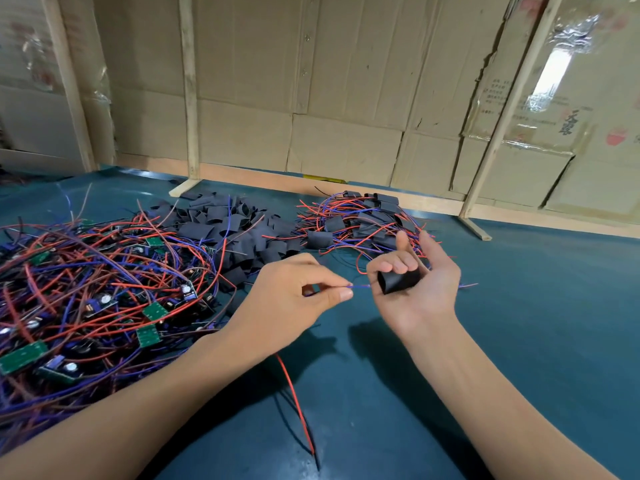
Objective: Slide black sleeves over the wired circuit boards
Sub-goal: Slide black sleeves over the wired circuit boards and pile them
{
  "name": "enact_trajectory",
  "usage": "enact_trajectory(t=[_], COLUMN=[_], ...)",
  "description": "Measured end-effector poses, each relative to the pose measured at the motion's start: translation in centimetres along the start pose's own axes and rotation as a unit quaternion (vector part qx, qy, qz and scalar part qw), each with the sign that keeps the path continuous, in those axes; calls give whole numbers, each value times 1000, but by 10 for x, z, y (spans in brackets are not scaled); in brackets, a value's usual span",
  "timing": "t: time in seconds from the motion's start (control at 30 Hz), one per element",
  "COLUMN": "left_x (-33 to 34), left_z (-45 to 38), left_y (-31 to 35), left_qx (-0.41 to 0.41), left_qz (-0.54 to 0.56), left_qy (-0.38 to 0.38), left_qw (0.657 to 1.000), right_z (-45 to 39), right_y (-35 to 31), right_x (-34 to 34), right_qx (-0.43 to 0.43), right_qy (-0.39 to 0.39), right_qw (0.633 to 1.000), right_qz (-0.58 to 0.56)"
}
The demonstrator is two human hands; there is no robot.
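Observation:
My right hand point(420, 275) holds a short black sleeve point(398, 281) between thumb and curled fingers, its open end facing left. My left hand point(298, 292) pinches a thin blue wire point(360, 286) whose tip points into the sleeve's mouth. A red wire point(294, 400) trails from under my left hand toward the near edge; the circuit board it belongs to is hidden by my left hand. Both hands hover above the teal table point(502, 341).
A tangled heap of green circuit boards with red and blue wires point(93, 299) lies at the left. Loose black sleeves point(228, 226) are piled behind it. Sleeved boards with wires point(360, 223) lie at the back centre. Cardboard walls with wooden posts point(189, 98) close off the table's far side.

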State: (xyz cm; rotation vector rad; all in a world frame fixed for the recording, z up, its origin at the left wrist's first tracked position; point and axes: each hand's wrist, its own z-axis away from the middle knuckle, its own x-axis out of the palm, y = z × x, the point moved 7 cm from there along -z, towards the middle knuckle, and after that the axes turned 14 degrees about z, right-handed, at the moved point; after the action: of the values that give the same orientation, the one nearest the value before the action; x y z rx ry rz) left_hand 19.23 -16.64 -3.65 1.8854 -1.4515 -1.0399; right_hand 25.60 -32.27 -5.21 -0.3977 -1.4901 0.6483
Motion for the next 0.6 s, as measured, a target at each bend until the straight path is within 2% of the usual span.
enact_trajectory(t=[0.13, 0.6], left_x=[2, 11], left_z=[2, 1], left_y=[6, 11], left_qx=[17, 30], left_qz=[-40, -70], left_qy=[11, 10], left_qw=[999, 997], right_z=[2, 4], right_y=[-6, -2], right_x=[-1, 11], right_qx=[-21, -69], right_qy=[9, -17], right_qw=[999, 996], right_qz=[-34, 51])
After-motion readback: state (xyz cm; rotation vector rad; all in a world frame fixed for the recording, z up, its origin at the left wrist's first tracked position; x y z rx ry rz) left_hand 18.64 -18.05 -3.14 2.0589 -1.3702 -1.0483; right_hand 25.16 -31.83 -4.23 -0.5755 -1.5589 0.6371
